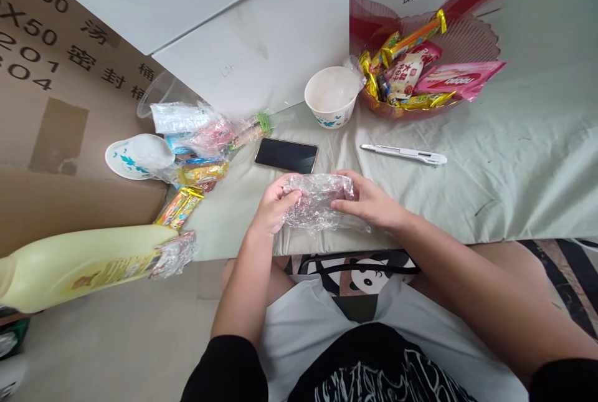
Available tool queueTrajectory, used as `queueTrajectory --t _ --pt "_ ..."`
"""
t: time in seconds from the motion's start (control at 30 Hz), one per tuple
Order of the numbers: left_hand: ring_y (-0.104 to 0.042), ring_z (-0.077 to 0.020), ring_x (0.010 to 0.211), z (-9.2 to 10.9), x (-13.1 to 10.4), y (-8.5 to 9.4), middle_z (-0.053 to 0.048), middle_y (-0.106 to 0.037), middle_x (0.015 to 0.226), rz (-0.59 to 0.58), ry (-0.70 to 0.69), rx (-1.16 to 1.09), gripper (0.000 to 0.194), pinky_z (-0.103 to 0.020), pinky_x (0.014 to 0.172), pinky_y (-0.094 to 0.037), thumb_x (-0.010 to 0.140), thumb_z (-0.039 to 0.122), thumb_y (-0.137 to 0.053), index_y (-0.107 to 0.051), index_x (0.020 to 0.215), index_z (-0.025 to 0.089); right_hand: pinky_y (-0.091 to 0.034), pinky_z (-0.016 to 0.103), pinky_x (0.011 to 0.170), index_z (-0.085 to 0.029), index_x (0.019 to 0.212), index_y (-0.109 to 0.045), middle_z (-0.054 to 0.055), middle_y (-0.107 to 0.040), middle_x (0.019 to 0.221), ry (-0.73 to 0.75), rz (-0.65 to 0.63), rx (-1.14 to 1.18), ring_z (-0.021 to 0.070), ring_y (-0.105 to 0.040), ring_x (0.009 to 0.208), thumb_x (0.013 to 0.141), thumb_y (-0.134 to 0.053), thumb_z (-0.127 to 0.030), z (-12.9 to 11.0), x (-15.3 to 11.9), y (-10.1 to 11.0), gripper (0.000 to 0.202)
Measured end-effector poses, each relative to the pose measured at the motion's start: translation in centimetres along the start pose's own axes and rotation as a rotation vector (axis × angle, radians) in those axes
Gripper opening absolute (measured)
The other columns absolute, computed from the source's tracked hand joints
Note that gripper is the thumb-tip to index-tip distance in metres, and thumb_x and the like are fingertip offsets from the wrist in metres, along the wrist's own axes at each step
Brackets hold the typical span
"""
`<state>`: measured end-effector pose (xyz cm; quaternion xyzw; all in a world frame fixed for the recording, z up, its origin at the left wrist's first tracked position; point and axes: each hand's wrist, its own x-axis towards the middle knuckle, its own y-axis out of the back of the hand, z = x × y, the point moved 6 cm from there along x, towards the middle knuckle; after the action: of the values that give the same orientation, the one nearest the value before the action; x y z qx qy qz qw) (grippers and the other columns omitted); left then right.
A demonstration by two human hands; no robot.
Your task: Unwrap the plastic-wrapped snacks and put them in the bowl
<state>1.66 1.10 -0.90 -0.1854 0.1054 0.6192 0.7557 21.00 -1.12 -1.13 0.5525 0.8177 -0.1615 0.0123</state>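
Note:
Between both hands is a bundle of crinkled clear plastic wrap (317, 202), with something pinkish showing faintly through it. My left hand (276, 204) grips its left side, thumb on top. On the opposite side, my right hand (367, 199) has its thumb pressed on the wrap and its fingers behind. What lies inside the wrap cannot be made out. Just beyond the hands, a black phone (286, 156) lies on the cloth. A white utility knife (404, 154) rests to the right of it. Behind the phone stands a white paper bowl (332, 96) with blue print.
A pink ribbed glass bowl (471, 40) of packaged snacks sits at the back right. Wrapped snacks (205, 137) and a tipped paper bowl (135, 156) are piled at left. Nearer are a yellow bottle (84, 262) and a cardboard box (60, 96). Pale cloth (504, 159) covers the table.

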Motion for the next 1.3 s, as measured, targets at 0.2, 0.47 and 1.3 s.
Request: queueTrajectory --t 0.2,0.47,1.3 --pt "-0.071 -0.0178 0.066 -0.7 -0.2 -0.3 -0.006 -0.076 0.076 -0.097 0.095 0.072 0.048 -0.027 0.063 -0.057 0.062 0.045 -0.092 -0.07 0.092 0.014 -0.046 0.031 0.066 -0.019 0.085 -0.057 -0.001 -0.059 0.076 0.023 0.06 -0.169 0.0146 -0.057 0.069 0.083 -0.066 -0.043 -0.8 -0.2 0.4 0.025" --pt "-0.059 -0.0131 0.046 -0.9 -0.3 1.0 0.002 -0.064 0.058 0.025 0.034 0.166 0.05 -0.026 0.044 -0.053 0.068 0.059 -0.083 -0.067 0.089 0.015 -0.046 0.029 0.066 -0.02 0.081 -0.057 -0.001 -0.062 0.073 0.07 -0.114 -0.31 0.0145 -0.058 0.067 0.087 -0.058 -0.03 -1.3 -0.4 -0.5 0.011" --pt "-0.066 -0.0235 0.066 1.9 -0.9 0.6 -0.012 -0.073 0.072 -0.091 -0.284 0.153 0.045 -0.036 0.062 -0.05 0.074 0.058 -0.063 -0.076 0.06 0.017 -0.046 0.031 0.076 -0.019 0.081 -0.072 0.006 -0.071 0.089 0.281 -0.102 -0.144 0.018 -0.062 0.082 0.087 -0.051 -0.03 -2.1 -0.6 0.8 0.024"
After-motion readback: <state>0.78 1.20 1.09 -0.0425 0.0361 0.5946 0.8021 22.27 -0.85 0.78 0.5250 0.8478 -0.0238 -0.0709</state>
